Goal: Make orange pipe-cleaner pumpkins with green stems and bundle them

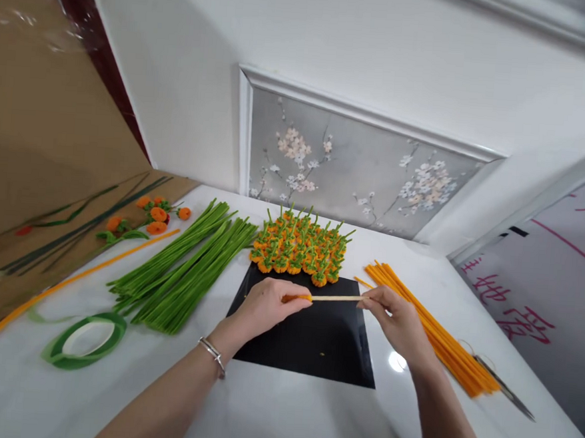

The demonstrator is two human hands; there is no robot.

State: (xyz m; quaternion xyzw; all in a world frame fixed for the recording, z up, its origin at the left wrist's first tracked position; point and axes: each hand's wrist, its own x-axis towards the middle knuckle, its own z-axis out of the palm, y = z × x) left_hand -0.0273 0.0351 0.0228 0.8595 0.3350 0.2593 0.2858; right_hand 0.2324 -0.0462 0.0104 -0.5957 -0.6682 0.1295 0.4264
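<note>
My left hand [269,303] is closed around an orange pipe cleaner [305,298] at the left end of a thin wooden stick [337,298]. Opposite it, my right hand [393,316] pinches the stick's other end. A short orange tip [363,282] shows just above the right fingertips; whether it belongs to the held piece I cannot tell. Both hands are above a black mat [308,343]. Just beyond them stand several small orange flower heads [295,246] with green stubs pointing up, packed close together. The left palm's inside is hidden.
Bundled green pipe cleaners [183,271] and a roll of green tape [60,348] lie to the left, near one long orange pipe cleaner [83,276]. Orange finished flowers [157,216] sit behind. Orange pipe cleaners [435,332] and scissors [511,393] lie right. A wall [181,91] closes the back.
</note>
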